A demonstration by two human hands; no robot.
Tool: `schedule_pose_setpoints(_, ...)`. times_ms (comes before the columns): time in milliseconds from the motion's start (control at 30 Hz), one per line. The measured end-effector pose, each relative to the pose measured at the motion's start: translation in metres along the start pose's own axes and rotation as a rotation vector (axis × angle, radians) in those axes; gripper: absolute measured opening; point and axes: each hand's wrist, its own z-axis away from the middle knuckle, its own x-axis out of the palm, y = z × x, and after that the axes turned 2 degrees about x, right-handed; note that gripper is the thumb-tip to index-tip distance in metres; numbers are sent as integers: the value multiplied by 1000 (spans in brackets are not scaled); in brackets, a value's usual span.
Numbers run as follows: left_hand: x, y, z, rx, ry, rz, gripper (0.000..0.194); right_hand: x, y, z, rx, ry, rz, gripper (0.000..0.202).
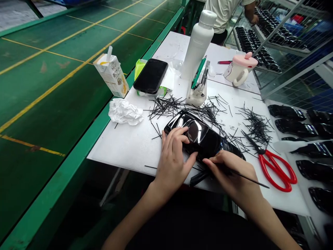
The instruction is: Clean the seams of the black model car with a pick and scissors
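Note:
A glossy black car-shaped shell (208, 137) lies at a slant on the white table near its front edge. My left hand (173, 158) steadies its left end, fingers curled over the top and thumb against the near side. Pinched in my right hand (234, 170) is a thin black strip (253, 180), whose loose end sticks out to the right; the other end is hidden at the shell's near side. Beneath my hands lies a dark bundle (199, 177) that I cannot make out. Red-handled scissors (277, 170) rest to the right of my right hand.
Short black strips (166, 106) litter the table behind the shell. Further back stand a white bottle (199, 45), a phone (151, 75), a drink carton (111, 74), and a lidded mug (239, 69). Crumpled tissue (125, 111) lies left. More black shells (296, 128) sit right. Another person (223, 15) stands beyond.

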Motion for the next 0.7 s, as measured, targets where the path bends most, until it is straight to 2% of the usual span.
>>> schedule_pose_setpoints(167, -1, 0, 0, 7, -1, -3, 32, 2, -5, -4, 56, -24, 75, 23)
schedule_pose_setpoints(333, 0, -1, 1, 15, 7, 2, 32, 9, -2, -2, 9, 55, 118, 20)
schedule_pose_setpoints(400, 0, -1, 2, 11, 5, 2, 32, 10, -1, 2, -1, 87, 74, 18)
schedule_pose_setpoints(567, 1, 0, 4, -5, -7, 3, 32, 6, -1, 11, 129, 174, -174, 17)
schedule_pose_setpoints(700, 1, 1, 3, -6, -9, 13, 31, 5, -1, 12, 83, 120, -103, 16)
